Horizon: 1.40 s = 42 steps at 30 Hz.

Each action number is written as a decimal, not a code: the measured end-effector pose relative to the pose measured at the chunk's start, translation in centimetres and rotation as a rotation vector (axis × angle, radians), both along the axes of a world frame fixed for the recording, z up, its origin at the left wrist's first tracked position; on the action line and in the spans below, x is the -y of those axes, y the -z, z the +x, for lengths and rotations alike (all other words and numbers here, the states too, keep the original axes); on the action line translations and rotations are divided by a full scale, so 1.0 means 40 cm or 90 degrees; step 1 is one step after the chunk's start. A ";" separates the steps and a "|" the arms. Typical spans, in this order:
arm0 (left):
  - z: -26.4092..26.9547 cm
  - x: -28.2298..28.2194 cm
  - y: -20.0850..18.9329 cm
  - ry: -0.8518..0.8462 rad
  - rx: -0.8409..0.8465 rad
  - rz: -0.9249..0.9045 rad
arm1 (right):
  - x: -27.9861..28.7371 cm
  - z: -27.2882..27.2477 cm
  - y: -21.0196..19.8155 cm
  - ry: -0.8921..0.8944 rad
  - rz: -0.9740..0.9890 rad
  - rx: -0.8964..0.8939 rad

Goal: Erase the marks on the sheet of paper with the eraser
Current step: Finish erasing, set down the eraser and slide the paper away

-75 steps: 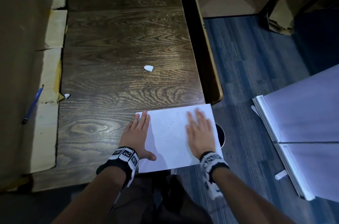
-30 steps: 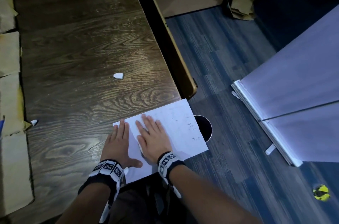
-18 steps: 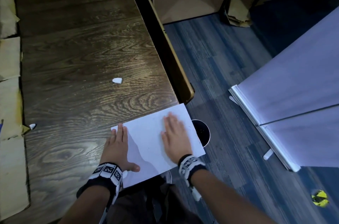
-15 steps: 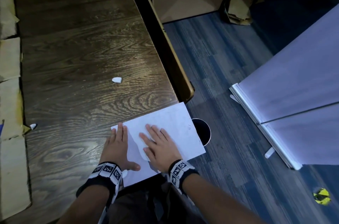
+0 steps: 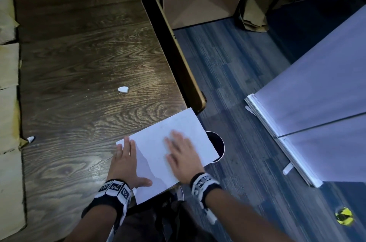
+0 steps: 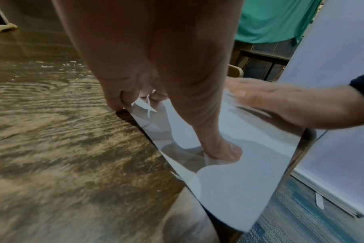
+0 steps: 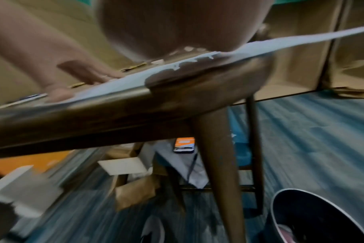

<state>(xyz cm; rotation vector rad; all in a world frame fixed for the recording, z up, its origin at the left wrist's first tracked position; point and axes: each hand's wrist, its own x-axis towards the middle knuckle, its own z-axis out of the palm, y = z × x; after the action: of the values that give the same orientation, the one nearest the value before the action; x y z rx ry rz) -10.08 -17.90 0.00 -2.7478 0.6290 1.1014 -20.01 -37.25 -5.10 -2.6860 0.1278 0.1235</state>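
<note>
From the head we look steeply down on the counter (image 5: pixel 89 75), its right edge and the floor (image 5: pixel 247 103) beyond. Our left wrist view sits close and low, looking along the left hand (image 6: pixel 156 65) across the paper (image 6: pixel 229 164) toward the right hand (image 6: pixel 291 105). Our right wrist view hangs at the counter's edge, looking back under it. All three share the paper corner.

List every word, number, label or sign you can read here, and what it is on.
None can be read.
Wristbands: square black-and-white code patterns, no letters.
Orange and white box under the table: print too blurred.
Sheet of paper: no legible writing.
</note>
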 end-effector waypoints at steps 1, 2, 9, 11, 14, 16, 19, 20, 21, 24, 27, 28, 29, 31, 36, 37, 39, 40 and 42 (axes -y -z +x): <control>0.000 -0.001 0.000 0.002 0.003 0.001 | -0.024 -0.002 0.004 -0.053 -0.015 -0.004; 0.000 -0.003 0.001 0.003 0.004 0.000 | -0.021 -0.001 0.008 -0.077 -0.033 -0.005; -0.001 -0.008 0.004 0.013 0.004 -0.010 | 0.206 -0.006 0.005 0.379 -0.063 -0.088; 0.000 -0.005 0.006 0.020 0.005 -0.015 | 0.166 0.044 -0.017 0.310 -0.053 -0.058; 0.005 0.003 0.005 0.022 0.006 -0.013 | 0.028 0.109 -0.020 0.050 -0.003 -0.020; 0.004 0.007 0.002 0.025 0.004 -0.005 | -0.041 0.120 -0.010 -0.072 -0.006 -0.035; 0.007 0.006 0.001 0.030 -0.001 0.002 | -0.015 0.117 0.015 -0.050 -0.054 -0.041; 0.008 0.004 0.001 0.031 -0.002 0.002 | 0.014 0.107 0.028 0.020 -0.062 -0.044; 0.009 0.003 0.002 0.032 -0.002 0.001 | 0.048 0.094 0.037 0.121 -0.073 -0.051; 0.008 0.001 0.004 0.028 -0.006 -0.005 | 0.117 0.069 0.035 0.413 -0.066 -0.078; 0.009 0.005 0.005 0.027 0.002 -0.005 | 0.049 0.110 0.002 0.314 -0.035 -0.037; 0.009 0.005 0.008 0.027 0.004 -0.006 | 0.004 0.122 -0.004 0.222 -0.004 -0.016; 0.010 0.004 0.011 0.028 0.004 -0.006 | -0.045 0.124 -0.006 0.119 0.024 -0.007; 0.009 0.000 0.015 0.025 0.000 -0.014 | -0.111 0.107 -0.011 -0.049 0.028 -0.023; 0.010 -0.007 0.020 0.019 -0.004 -0.029 | 0.034 0.064 0.024 0.022 -0.060 -0.021; 0.010 -0.006 0.018 0.019 -0.004 -0.027 | 0.090 0.049 0.033 0.121 -0.070 -0.034; 0.009 -0.006 0.013 0.021 -0.009 -0.020 | 0.181 0.015 0.037 0.323 -0.080 -0.077; 0.009 -0.006 0.009 0.020 -0.012 -0.018 | 0.202 0.006 0.030 0.388 -0.074 -0.090; 0.010 -0.004 0.008 0.021 -0.013 -0.016 | 0.175 0.014 0.016 0.380 -0.054 -0.061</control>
<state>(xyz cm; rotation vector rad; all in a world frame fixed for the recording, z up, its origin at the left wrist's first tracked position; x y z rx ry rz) -9.66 -17.75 -0.32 -2.7410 0.6929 1.1231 -19.44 -44.26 -5.75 -2.5999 0.9656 0.0593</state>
